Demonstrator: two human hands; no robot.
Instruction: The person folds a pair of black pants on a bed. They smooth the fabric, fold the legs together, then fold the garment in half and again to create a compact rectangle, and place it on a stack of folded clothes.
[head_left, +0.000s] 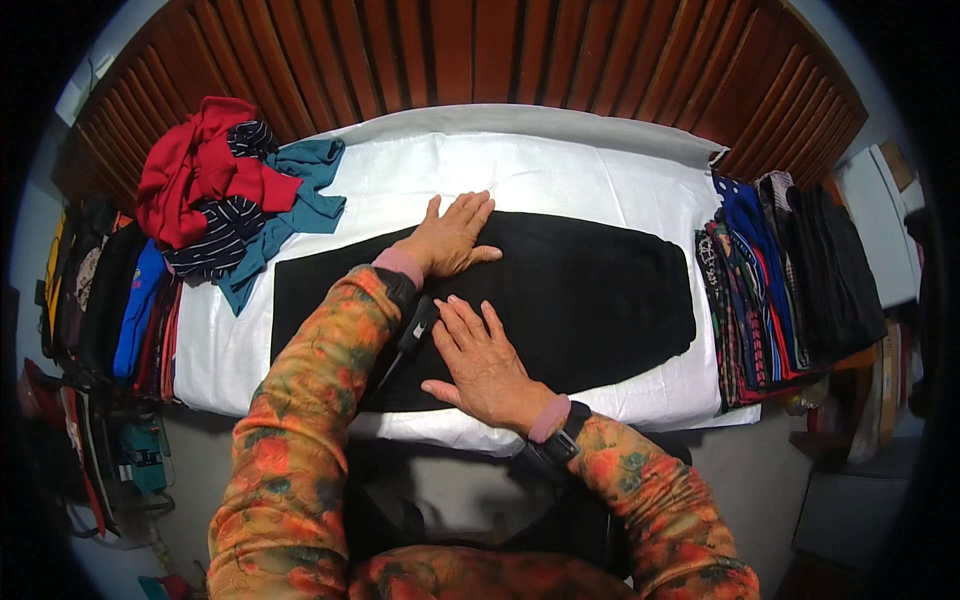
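A black garment (592, 292) lies spread flat across a white sheet-like cover (555, 161); its exact kind is hard to tell. My left hand (454, 234) rests palm down at the garment's far edge, fingers spread, some fingertips reaching onto the white cover. Nearer to me, my right hand (486, 367) presses flat on the black cloth with its fingers apart. Neither hand grips anything. A small black device with a cable (418, 324) hangs by my left wrist, over the garment. My left forearm hides part of the cloth's left side.
A heap of red, striped and teal clothes (217, 180) lies at the far left. Folded clothes stand in rows at the left (112, 300) and right (787, 285) ends. Behind the white surface rises a slatted wooden headboard (472, 52).
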